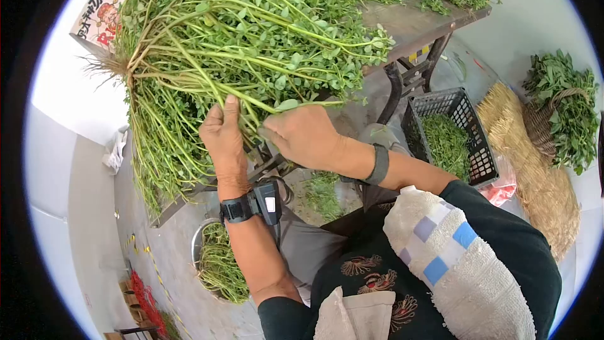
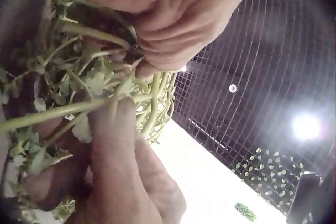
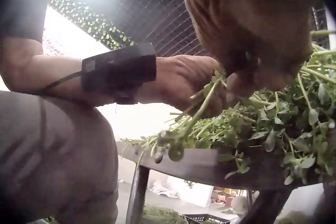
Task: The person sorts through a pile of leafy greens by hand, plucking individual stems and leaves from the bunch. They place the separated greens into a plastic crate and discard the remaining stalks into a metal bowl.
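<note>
Two hands work at one heap of long-stemmed greens on a single worktop. The left hand pinches one stem at the heap's near edge, under its thumb; the right hand, fingers curled, pinches greenery just beside it, its fingertips partly hidden by its own back. One towel lies across the person's shirt. Loose clippings lie on the floor near the knees. Three containers stand around: a black crate and a metal basin, both holding cut greens, and a wicker basket holding broad leaves.
</note>
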`<state>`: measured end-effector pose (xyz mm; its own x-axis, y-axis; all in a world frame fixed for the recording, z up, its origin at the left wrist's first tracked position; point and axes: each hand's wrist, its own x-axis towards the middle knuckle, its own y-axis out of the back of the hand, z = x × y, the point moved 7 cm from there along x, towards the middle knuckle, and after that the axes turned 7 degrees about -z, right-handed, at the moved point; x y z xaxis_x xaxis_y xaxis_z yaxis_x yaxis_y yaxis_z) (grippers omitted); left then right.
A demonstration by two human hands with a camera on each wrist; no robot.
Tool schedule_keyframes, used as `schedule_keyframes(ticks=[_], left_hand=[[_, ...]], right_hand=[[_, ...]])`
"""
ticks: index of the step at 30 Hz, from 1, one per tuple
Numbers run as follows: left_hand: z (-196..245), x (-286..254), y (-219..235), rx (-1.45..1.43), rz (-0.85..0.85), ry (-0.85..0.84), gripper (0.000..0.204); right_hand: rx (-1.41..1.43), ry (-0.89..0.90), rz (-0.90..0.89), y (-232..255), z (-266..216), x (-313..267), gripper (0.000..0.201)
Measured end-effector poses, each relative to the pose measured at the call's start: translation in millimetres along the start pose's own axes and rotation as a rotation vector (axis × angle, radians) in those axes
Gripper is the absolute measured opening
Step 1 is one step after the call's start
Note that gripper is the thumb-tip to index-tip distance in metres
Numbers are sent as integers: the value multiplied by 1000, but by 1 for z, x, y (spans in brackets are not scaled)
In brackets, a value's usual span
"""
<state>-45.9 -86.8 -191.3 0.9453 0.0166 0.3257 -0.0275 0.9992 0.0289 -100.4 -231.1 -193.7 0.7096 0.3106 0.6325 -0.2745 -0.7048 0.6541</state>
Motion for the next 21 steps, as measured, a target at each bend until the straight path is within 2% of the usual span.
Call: schedule_keyframes(ticks=[3,5,6,7,9,10,12,13,15,16,18,19,21], left_hand=[[4,-1,4,35,7,-2,18],[9,-3,-1,13,6,-26,19],[2,-3,-1,-23,13,41,19],[1,-4,-1,-31,12,48,19],[6,-5,-5,-60,-63,25,18],[5,-3,-3,-26,-54,26,17],[2,-2,-1,-23,-50,43,16],[1,-2,-3,-13,-46,49,16],[-2,-4,-6,-15,-55,64,17],[-1,-2,-7,-14,-62,62,18],[-1,1,-9,-8,-73,65,23],[-1,0,-11,-6,-79,71,23],[7,-1,-19,-97,-112,28,27]], right_hand=[[94,67,-16,2,-10,-17,24],[463,129,-138,5,-7,-35,19],[730,-88,-333,6,2,-46,19],[726,-95,-339,15,10,-57,19],[1088,-588,-444,12,49,-88,25],[1085,-599,-446,13,63,-102,25],[1473,-900,-132,-1,120,-142,29],[1655,-939,-51,-7,139,-156,35],[1804,-963,106,-12,154,-153,41],[1807,-954,102,-17,159,-147,41],[1767,-733,139,-14,152,-118,45],[1769,-739,146,-19,152,-108,45],[1577,-538,115,-16,145,-79,42]])
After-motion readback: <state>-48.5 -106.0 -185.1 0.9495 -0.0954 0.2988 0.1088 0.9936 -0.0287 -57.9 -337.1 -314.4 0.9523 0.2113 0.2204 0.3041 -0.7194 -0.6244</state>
